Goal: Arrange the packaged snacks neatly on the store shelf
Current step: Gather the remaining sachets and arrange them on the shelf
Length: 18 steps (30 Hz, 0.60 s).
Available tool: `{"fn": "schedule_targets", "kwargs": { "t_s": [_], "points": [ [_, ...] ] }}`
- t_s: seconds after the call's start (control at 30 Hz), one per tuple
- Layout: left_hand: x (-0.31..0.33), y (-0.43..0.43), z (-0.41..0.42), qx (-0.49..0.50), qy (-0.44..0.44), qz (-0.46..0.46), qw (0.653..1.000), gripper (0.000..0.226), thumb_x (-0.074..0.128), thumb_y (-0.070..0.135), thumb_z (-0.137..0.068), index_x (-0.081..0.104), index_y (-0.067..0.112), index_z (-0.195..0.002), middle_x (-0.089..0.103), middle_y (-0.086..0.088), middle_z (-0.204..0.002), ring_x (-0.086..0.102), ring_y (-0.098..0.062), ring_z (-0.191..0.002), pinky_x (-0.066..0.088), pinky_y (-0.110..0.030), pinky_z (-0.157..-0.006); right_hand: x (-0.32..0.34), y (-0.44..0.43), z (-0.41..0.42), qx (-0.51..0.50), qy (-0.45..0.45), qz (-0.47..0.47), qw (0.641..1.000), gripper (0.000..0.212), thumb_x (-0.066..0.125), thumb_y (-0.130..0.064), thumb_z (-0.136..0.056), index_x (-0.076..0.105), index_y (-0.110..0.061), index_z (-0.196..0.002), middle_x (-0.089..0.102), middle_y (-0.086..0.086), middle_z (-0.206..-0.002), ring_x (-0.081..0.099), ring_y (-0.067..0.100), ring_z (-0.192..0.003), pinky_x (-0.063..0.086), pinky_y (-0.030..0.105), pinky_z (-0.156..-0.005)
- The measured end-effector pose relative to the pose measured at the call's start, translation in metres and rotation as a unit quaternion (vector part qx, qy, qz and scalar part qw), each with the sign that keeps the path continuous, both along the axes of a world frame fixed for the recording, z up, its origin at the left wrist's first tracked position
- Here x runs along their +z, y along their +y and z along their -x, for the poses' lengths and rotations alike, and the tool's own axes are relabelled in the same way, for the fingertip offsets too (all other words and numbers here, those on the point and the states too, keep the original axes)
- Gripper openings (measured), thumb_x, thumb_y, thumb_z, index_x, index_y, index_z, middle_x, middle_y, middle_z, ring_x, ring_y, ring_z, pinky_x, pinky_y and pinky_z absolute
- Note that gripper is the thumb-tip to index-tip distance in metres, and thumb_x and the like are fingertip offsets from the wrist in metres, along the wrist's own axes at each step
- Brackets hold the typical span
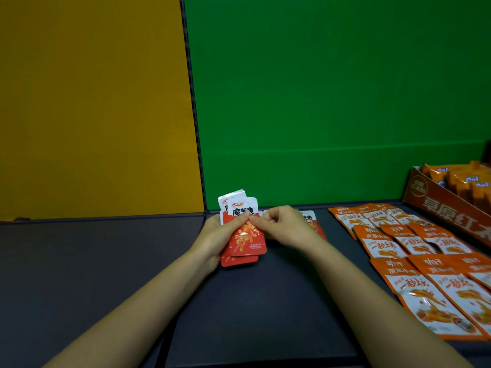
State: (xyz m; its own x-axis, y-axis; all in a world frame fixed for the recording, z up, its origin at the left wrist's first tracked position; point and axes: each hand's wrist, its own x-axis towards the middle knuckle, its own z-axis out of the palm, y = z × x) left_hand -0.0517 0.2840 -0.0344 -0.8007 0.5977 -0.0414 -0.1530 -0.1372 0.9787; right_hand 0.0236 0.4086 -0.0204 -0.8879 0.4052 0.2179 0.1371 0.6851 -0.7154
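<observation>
Snack packets (pixel 245 235) in left hand (pixel 215 237); lone packet (pixel 314 223) behind right hand (pixel 283 227)

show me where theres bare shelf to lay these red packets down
Widest bare patch: the dark shelf left of your left hand gripping the red packets, under the yellow panel. A narrower one lies between your forearms, toward the front edge. Crowded: the right side, where orange packets overlap up to the cardboard box.
</observation>
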Motion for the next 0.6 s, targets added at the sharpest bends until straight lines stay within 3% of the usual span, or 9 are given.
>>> {"fn": "schedule_targets", "kwargs": {
  "t_s": [0.13,0.23,0.3,0.37,0.47,0.53,0.6],
  "points": [
    [0.003,-0.001,-0.001,0.02,-0.018,0.008,1.0,0.023,0.051,0.031,-0.094,0.064,0.013,-0.088,0.072,-0.001,-0.061,0.068,-0.011,-0.052,0.055,-0.024,-0.051,-0.002,0.0,-0.003,0.012,0.011,0.051,0.999,0.038,0.062,-0.042,-0.086,0.051,-0.021,-0.057,0.046,-0.009,-0.055,0.04,0.005,-0.053,0.031,0.022,-0.054],
    [0.003,-0.004,0.002,0.038,-0.029,0.016,0.999,0.024,0.041,0.029,-0.099,0.06,0.014,-0.099,0.07,-0.007,-0.077,0.066,-0.018,-0.067,0.054,-0.033,-0.064,-0.006,0.002,-0.003,0.01,0.017,0.072,0.997,0.035,0.065,-0.042,-0.084,0.054,-0.022,-0.058,0.049,-0.009,-0.057,0.042,0.005,-0.054,0.031,0.022,-0.054],
    [0.003,-0.008,0.006,0.068,-0.01,0.023,0.997,0.021,0.04,0.026,-0.1,0.057,0.013,-0.1,0.067,-0.008,-0.082,0.064,-0.019,-0.07,0.053,-0.033,-0.064,-0.01,0.005,-0.003,0.002,0.019,0.1,0.995,0.039,0.067,-0.04,-0.083,0.051,-0.02,-0.054,0.049,-0.008,-0.054,0.04,0.006,-0.053,0.03,0.023,-0.054],
    [0.004,-0.014,0.013,0.103,0.015,0.018,0.994,0.023,0.041,0.024,-0.1,0.055,0.01,-0.109,0.066,-0.008,-0.084,0.063,-0.019,-0.071,0.052,-0.032,-0.064,-0.014,0.009,-0.003,-0.004,0.02,0.125,0.992,0.041,0.069,-0.037,-0.082,0.05,-0.017,-0.052,0.052,-0.009,-0.052,0.042,0.008,-0.055,0.032,0.025,-0.057],
    [0.008,-0.024,0.025,0.14,0.023,0.018,0.99,0.028,0.042,0.024,-0.099,0.051,0.008,-0.12,0.065,-0.006,-0.084,0.063,-0.016,-0.066,0.052,-0.03,-0.056,-0.018,0.011,-0.007,0.009,-0.006,0.144,0.99,0.036,0.069,-0.036,-0.082,0.063,-0.005,-0.066,0.063,0.0,-0.069,0.051,0.011,-0.067,0.037,0.025,-0.067],
    [0.011,-0.031,0.032,0.157,0.014,0.014,0.987,0.025,0.041,0.024,-0.099,0.05,0.011,-0.119,0.063,-0.004,-0.082,0.063,-0.009,-0.054,0.052,-0.024,-0.045,-0.019,0.012,-0.009,0.008,-0.046,0.119,0.992,0.039,0.069,-0.036,-0.082,0.066,-0.002,-0.065,0.062,-0.006,-0.057,0.05,0.001,-0.051,0.037,0.022,-0.06],
    [0.015,-0.036,0.037,0.169,0.009,0.007,0.985,0.027,0.042,0.024,-0.099,0.05,0.008,-0.12,0.062,-0.003,-0.081,0.062,-0.009,-0.055,0.053,-0.025,-0.046,-0.02,0.011,-0.009,0.006,-0.083,0.076,0.994,0.044,0.069,-0.037,-0.082,0.052,-0.014,-0.049,0.044,-0.011,-0.036,0.036,0.002,-0.033,0.032,0.021,-0.05]
  ]
}}
